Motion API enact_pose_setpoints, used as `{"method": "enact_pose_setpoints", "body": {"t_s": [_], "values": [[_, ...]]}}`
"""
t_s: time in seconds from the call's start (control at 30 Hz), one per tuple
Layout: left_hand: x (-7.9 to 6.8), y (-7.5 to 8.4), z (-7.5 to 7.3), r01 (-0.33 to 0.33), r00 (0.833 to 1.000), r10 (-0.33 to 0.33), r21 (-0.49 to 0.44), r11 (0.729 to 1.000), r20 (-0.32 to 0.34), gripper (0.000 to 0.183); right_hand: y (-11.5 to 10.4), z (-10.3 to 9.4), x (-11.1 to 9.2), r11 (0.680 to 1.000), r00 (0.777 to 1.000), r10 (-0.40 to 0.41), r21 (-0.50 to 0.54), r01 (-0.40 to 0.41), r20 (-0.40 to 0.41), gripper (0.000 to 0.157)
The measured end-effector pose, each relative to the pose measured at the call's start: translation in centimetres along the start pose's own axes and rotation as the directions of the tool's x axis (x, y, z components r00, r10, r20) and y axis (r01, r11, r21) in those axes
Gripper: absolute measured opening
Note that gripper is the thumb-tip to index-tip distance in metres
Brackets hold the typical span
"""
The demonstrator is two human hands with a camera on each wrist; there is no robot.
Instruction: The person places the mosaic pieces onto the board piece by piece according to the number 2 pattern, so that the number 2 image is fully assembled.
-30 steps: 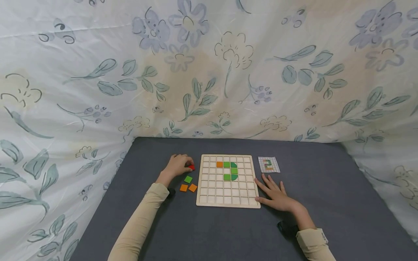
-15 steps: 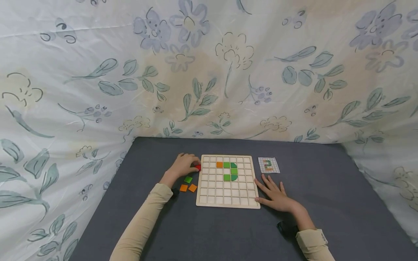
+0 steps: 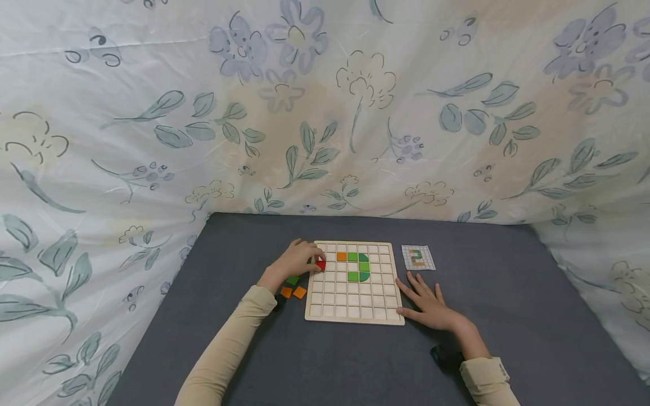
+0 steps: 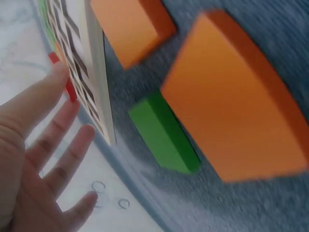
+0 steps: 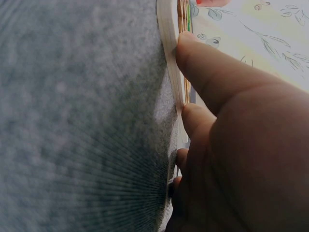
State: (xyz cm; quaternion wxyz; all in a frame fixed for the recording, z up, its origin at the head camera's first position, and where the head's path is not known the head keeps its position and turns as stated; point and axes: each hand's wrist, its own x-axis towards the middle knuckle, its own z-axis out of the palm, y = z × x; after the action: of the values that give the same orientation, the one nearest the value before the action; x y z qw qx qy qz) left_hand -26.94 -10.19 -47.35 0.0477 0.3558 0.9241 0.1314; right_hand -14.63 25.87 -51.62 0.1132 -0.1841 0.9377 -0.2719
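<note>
"One board [image 3: 341, 301], flat on dark cloth [image 3: 355, 361]. Read it as a clock, 12 at the far edge. Left hand [image 3: 297, 259]?"

"At 10. Thumb and a finger clamped on a red square [image 3: 320, 265]; remaining fingers stand apart, seen in the left wrist view."

"Where is the red square?"

"Over the board, just inside the rim at 10. Whether it touches the wood, cannot tell."

"Right hand [image 3: 429, 304]?"

"Fingers straight and spread, gripping nothing. Thumb tip meets the rim near 4, forefinger near 3."

"Pieces on the board?"

"Six, in a hook. Orange square [image 3: 342, 256] at 11, upper green square [image 3: 352, 256] at 12, a rounded green piece [image 3: 363, 256] between 12 and 1. Then a middle green square [image 3: 364, 266] at 1, second rounded piece [image 3: 364, 276] at 2, lower green square [image 3: 352, 276] close to centre, toward 12."

"Loose ones?"

"Three on the cloth, outside the rim near 9: two orange squares [image 3: 299, 292], with a loose green square [image 3: 292, 280] just beside, partly hidden by the left arm."

"And at 2?"

"Small card [image 3: 418, 257], apart from the board, printed with a grid and coloured figure."
</note>
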Motion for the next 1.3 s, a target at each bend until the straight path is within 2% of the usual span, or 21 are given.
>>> {"method": "enact_pose_setpoints", "body": {"t_s": [0.2, 0.37, 0.6, 0.73, 1.13, 1.3], "values": [[0.6, 0.7, 0.4, -0.051, 0.999, 0.051, 0.018, 0.999, 0.013, 0.021, -0.4, -0.2, -0.1, 1.0, 0.999, -0.025, 0.007, 0.025, -0.023, 0.074], [1.1, 1.2, 0.8, -0.103, 0.995, 0.103, -0.008, 0.995, 0.011, 0.022, -0.6, -0.3, -0.2, 1.0, 1.0, -0.012, -0.006, 0.011, -0.008, 0.074], [1.5, 2.1, 1.4, -0.132, 0.99, 0.13, 0.023, 0.991, 0.06, 0.02, -0.2, 0.1, -0.4, 0.999, 0.998, -0.052, 0.013, 0.052, -0.045, 0.072], [1.5, 2.4, 1.7, -0.152, 0.987, 0.151, 0.018, 0.988, 0.058, 0.021, 0.0, 0.4, -0.3, 0.999, 0.998, -0.05, 0.018, 0.05, -0.04, 0.072], [1.3, 2.7, 1.6, -0.159, 0.986, 0.158, 0.011, 0.987, 0.059, 0.023, -1.0, -0.3, -0.4, 1.0, 1.0, -0.025, -0.008, 0.024, -0.011, 0.071], [1.4, 2.6, 1.5, -0.135, 0.991, 0.134, 0.04, 0.99, 0.028, 0.025, -0.7, -0.2, -0.3, 0.998, 0.997, -0.063, 0.019, 0.064, -0.044, 0.07]]}}
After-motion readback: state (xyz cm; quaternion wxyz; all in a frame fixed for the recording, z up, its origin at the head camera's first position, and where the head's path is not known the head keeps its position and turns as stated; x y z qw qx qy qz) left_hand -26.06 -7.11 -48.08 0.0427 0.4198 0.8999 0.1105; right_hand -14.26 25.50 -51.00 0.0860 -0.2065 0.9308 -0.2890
